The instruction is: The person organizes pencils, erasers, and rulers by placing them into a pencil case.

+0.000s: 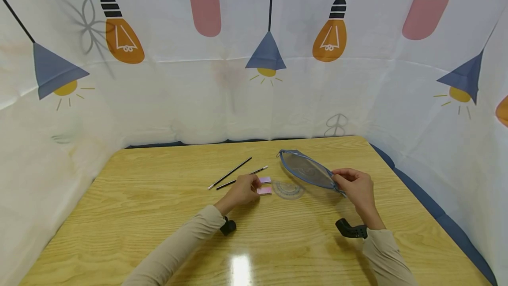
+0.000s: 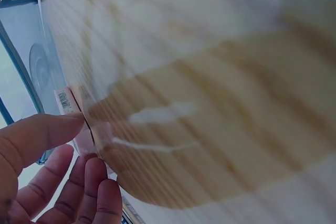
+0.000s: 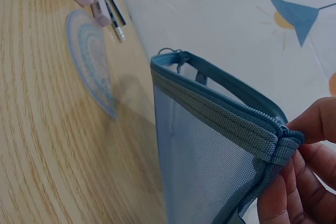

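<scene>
My left hand [image 1: 243, 190] pinches a pink eraser [image 1: 264, 191] at its left end, thumb on one side and fingers on the other; a barcode shows on it in the left wrist view. Just beyond lies a second pink eraser [image 1: 265, 180]. A clear protractor [image 1: 287, 190] rests flat to the right of both. At the right, my right hand [image 1: 356, 189] grips the corner of a blue-edged mesh zipper pouch [image 3: 210, 140], raised above the table. The pouch's mouth gapes open along its zipper in the right wrist view.
Two dark pencils lie left of and beyond the erasers: one pencil [image 1: 230, 173] slants away, and the other pencil [image 1: 259, 170] passes partly behind my left hand. The wooden table [image 1: 131, 197] ends at a white printed cloth [image 1: 178, 100] hanging behind.
</scene>
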`<state>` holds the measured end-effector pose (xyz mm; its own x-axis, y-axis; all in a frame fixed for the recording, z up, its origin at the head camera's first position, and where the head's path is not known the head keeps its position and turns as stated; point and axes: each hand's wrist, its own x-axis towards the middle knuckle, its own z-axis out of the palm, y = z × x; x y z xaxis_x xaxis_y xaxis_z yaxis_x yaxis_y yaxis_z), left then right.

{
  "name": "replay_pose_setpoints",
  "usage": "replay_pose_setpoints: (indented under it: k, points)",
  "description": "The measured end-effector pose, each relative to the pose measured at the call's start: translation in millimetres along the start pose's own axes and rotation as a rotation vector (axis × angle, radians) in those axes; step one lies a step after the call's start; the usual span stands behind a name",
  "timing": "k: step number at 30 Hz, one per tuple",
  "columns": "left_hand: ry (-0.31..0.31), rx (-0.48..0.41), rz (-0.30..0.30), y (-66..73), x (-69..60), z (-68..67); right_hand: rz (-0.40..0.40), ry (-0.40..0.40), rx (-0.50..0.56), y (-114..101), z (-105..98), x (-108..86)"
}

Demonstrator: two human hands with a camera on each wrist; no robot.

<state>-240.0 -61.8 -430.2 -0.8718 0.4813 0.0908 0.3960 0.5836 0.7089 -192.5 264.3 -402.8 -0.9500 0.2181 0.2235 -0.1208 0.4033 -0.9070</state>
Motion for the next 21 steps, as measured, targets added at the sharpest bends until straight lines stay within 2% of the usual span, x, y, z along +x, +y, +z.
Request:
replay_pose_setpoints:
  k: [10,17,21]
  points:
    - [0.020,0.037,0.034,0.0,-0.5,0.9,0.008,0.000,-0.006,0.6,0.3,0.0]
    - [0.017,-0.054,-0.008,2.5,-2.5,-1.5,0.008,0.004,-0.015,-0.1,0.4,0.0]
    - [0.025,-0.061,-0.005,3.2,-3.2,-2.3,0.002,0.008,-0.025,0.4,1.1,0.5]
